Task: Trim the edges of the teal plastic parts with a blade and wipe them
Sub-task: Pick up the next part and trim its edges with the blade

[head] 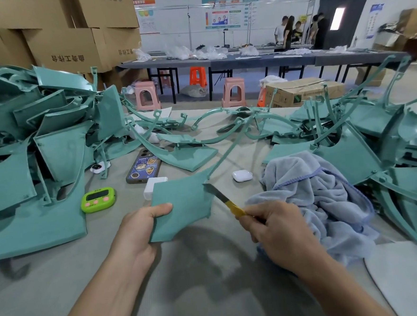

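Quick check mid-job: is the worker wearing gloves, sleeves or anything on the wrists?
No gloves: the left hand and right hand are bare. The left forearm and right forearm are bare too, with no sleeve in view up to the frame edge. No watch, band or ring shows on either side.

Factory finishing floor, hand-work station. Grey-covered surface (211, 281) heaped on both sides with identical teal plastic parts (29, 150), loose moulded frames strewn between. Yellow-handled blade (224, 200) and blue cloth (316, 192) near front edge. Stacked printed cardboard cartons (66, 51) behind left heap; another carton (304, 92) beyond far edge. Long dark tables (245, 62) in row further back, strewn with clear plastic bags (195, 51). Pink stools (146, 95) and orange stool (197, 76) by them. Printed notice boards (224, 16) on white wall. Group of people (297, 32) standing at far table, near dark door (340, 17).
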